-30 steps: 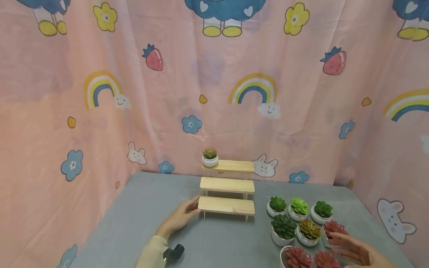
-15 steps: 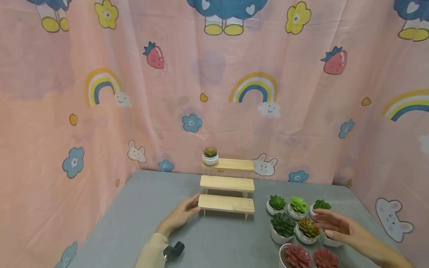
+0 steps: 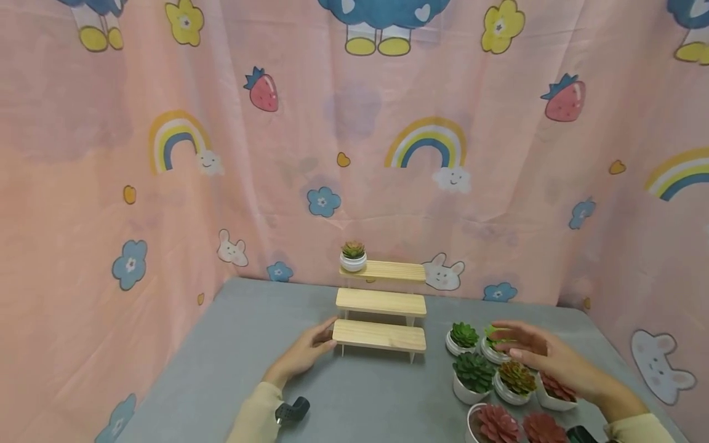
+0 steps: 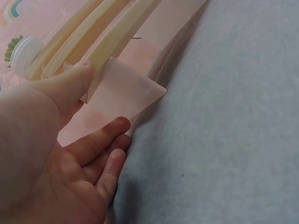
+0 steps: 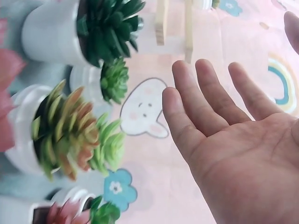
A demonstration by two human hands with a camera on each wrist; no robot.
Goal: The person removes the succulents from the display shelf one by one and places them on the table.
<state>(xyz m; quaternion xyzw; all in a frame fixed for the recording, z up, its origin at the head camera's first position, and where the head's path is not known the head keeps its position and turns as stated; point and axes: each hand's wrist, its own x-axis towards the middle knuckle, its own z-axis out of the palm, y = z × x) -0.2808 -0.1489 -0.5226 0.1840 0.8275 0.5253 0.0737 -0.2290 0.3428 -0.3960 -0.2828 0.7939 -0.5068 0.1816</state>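
Observation:
A three-step wooden display stand [image 3: 380, 336] with clear legs stands mid-table. My left hand [image 3: 301, 354] holds the left end of its lowest step. In the left wrist view the thumb [image 4: 77, 79] presses on that board's edge, the other fingers [image 4: 100, 144] beside the clear leg. One potted succulent [image 3: 353, 257] sits at the left of the top step. My right hand [image 3: 545, 354], fingers spread and holding nothing, hovers over the potted succulents on the right. It partly covers the light green succulent [image 3: 493, 344] in the head view; a brown-orange succulent [image 5: 67, 130] is nearby in the right wrist view.
Other white pots hold a green succulent [image 3: 464, 335], a dark green succulent [image 3: 473, 372] and red succulents [image 3: 498, 423], grouped close together on the grey tabletop [image 3: 232, 326]. A pink patterned curtain [image 3: 299, 135] hangs behind and at both sides.
My right hand has moved from the red succulent at the right, up and leftward over the back row, to the light green succulent. My left hand stays at the stand.

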